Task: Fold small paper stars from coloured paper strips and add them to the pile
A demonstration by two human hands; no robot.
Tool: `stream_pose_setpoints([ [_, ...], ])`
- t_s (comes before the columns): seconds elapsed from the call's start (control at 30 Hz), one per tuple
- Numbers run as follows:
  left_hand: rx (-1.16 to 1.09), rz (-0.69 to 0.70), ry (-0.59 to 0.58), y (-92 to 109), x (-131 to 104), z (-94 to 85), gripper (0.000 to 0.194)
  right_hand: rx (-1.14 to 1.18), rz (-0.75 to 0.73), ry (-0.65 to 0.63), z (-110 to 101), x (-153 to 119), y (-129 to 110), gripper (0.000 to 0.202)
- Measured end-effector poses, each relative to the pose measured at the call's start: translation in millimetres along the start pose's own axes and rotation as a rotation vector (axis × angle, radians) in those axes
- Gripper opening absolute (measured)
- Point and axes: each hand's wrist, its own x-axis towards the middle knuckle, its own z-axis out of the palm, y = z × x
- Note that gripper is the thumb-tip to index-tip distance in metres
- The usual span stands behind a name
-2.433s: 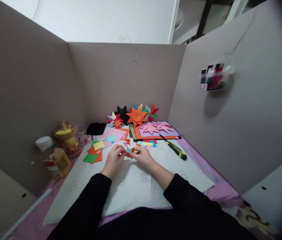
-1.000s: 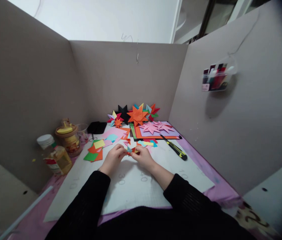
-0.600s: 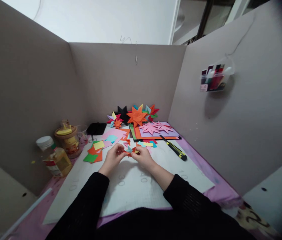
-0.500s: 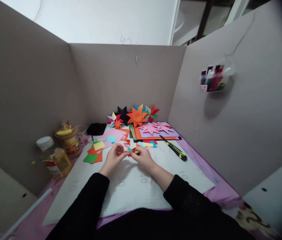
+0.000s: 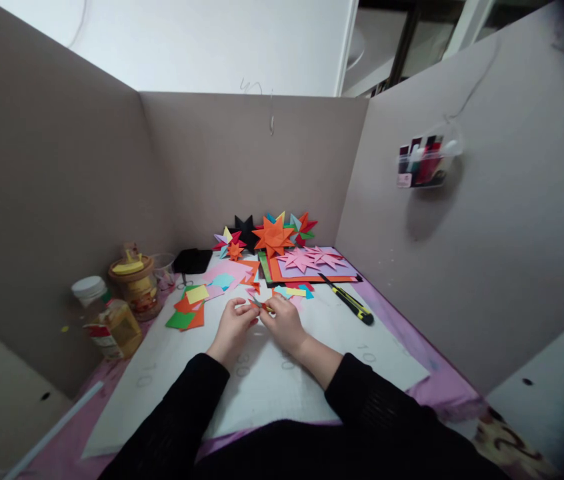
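Note:
Between my two hands, above the white sheet point(image 5: 272, 393), is a small folded paper piece point(image 5: 258, 304) in orange and light blue; my fingers cover much of it. My left hand point(image 5: 235, 328) pinches its left side with thumb and fingers. From the right, my right hand point(image 5: 285, 325) grips the other side, and a bit of yellow shows by its fingers. Just beyond my hands lie small paper scraps, among them a yellow strip point(image 5: 296, 292). Left of my left hand, orange, green and yellow paper squares point(image 5: 182, 320) overlap in a loose pile.
Folded paper stars, such as a large orange star point(image 5: 273, 236), stand along the back. Pink stars point(image 5: 302, 260) lie on stacked coloured sheets. A yellow-black utility knife point(image 5: 349, 301) rests at right. A glue bottle point(image 5: 115, 327) and a lidded jar point(image 5: 137, 287) stand at left.
The paper piece has turned in my fingers, and less of its light blue part shows. My hands have drawn slightly closer together and lower.

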Motion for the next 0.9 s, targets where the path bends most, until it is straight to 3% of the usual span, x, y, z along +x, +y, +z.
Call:
stream_pose_setpoints([
  [0.2, -0.246, -0.069, 0.089, -8, -3, 8.5, 0.037, -0.012, 0.009, 0.017, 1, 0, -3, 0.013],
  [0.43, -0.433, -0.175, 0.105, -16, -3, 13.4, 0.017, -0.06, -0.011, 0.004, 5, -1, -4, 0.011],
  [0.73, -0.406, -0.106, 0.062, -24, 2, 10.8, 0.016, -0.044, -0.03, -0.03, 6, -3, -5, 0.011],
  [0.9, -0.276, 0.003, 0.015, -18, -1, 9.6, 0.026, 0.117, 0.164, -0.017, 4, 2, -3, 0.013],
])
